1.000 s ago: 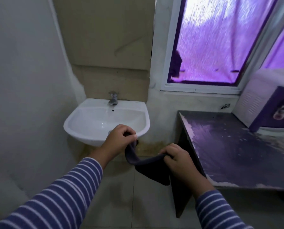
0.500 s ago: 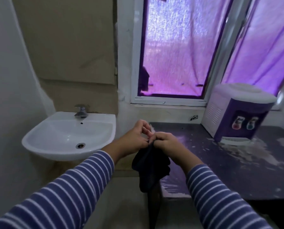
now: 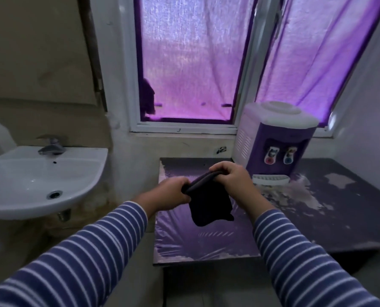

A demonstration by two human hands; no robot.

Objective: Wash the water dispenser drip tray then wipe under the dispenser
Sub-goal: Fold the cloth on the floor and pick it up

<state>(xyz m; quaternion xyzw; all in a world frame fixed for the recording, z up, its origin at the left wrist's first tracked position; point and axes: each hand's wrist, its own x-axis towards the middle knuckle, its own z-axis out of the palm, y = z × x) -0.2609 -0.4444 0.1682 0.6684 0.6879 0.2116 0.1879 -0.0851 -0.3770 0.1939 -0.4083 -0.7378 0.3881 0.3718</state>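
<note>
Drip tray (image 3: 270, 180) is sitting at the dispenser (image 3: 275, 138) foot on the table (image 3: 339, 209), just past my right hand (image 3: 231, 180), long axis left-right. I'm clamping both hands, left hand (image 3: 173, 192) too, on the dark cloth (image 3: 209, 202); right is reaching nearer

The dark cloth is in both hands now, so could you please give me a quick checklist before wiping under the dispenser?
1. Dark cloth gripped by left hand and right hand: ok.
2. Cloth damp enough: cannot tell.
3. Drip tray back at the dispenser base: ok.
4. Dispenser lifted or shifted to expose the table beneath: not ok.
5. Tray clean: cannot tell.
</note>
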